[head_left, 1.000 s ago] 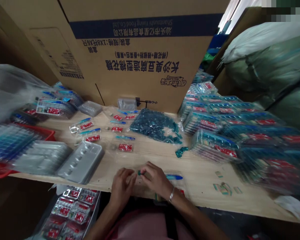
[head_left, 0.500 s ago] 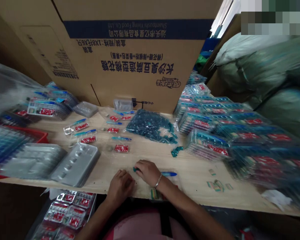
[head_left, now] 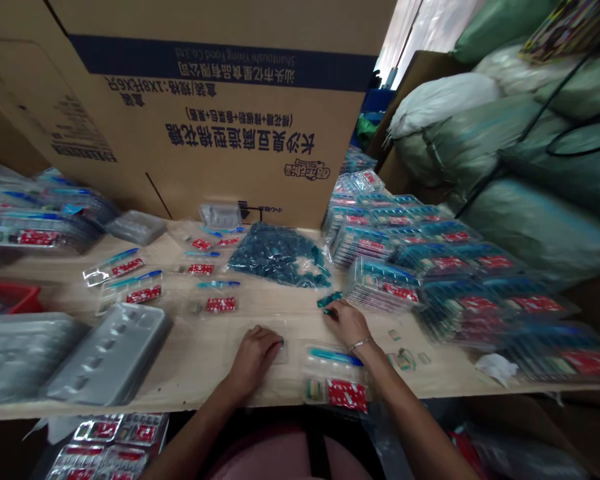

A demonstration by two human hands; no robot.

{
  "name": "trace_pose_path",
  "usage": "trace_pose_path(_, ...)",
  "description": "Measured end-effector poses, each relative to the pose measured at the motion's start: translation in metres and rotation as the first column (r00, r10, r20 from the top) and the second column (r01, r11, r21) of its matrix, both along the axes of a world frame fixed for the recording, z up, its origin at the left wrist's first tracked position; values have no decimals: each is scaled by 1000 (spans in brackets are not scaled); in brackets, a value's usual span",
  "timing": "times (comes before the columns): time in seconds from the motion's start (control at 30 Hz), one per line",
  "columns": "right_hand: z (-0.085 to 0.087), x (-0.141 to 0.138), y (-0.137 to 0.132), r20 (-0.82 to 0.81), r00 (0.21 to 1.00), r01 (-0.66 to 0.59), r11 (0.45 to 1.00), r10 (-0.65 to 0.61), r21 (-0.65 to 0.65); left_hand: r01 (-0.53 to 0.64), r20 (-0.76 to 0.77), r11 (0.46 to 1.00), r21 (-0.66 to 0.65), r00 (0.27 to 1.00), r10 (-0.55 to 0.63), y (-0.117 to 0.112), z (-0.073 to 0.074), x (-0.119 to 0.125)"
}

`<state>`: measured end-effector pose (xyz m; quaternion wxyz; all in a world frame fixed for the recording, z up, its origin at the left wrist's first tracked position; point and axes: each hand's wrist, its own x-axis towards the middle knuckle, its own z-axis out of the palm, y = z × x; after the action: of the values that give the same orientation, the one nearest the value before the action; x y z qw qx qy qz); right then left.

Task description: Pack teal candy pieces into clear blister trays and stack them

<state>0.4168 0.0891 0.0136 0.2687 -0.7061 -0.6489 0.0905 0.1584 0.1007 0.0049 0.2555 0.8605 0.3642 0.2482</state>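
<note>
My left hand (head_left: 254, 360) rests on a clear plastic blister (head_left: 275, 350) on the wooden table (head_left: 190, 377), with a tiny teal bit at its fingertips. My right hand (head_left: 347, 323) reaches forward, its fingers pinching a small teal plastic piece (head_left: 330, 312). Another teal piece (head_left: 329, 300) lies just beyond those fingers. Behind it sits a clear bag of teal pieces (head_left: 280, 257). A blister pack with a blue pen and red card (head_left: 336, 377) lies below my right wrist. Similar open packs (head_left: 215, 297) lie further up the table.
Stacks of sealed blister packs (head_left: 380, 285) crowd the table's right side. Grey plastic trays (head_left: 113, 353) and a red basket (head_left: 10, 300) stand at left. A large cardboard box (head_left: 205, 127) stands behind the table, green sacks (head_left: 530, 160) at right, and more packs (head_left: 107, 433) below the front edge.
My hands have parted: the right has moved forward and right to the teal pieces, and the left now rests on the clear blister. The view has turned right, shifting everything left in the frame.
</note>
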Motion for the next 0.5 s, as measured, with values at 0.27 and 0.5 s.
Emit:
trace_pose_path(0.27, 1, 9, -6, -133, 989, -76, 996, 69, -44, -112, -21, 990, 84, 993, 114, 11, 8, 15)
trace_pose_path(0.5, 30, -5, -34, -19, 999, 24, 992, -27, -122, -73, -285, 997, -30, 957, 62, 46, 27, 119)
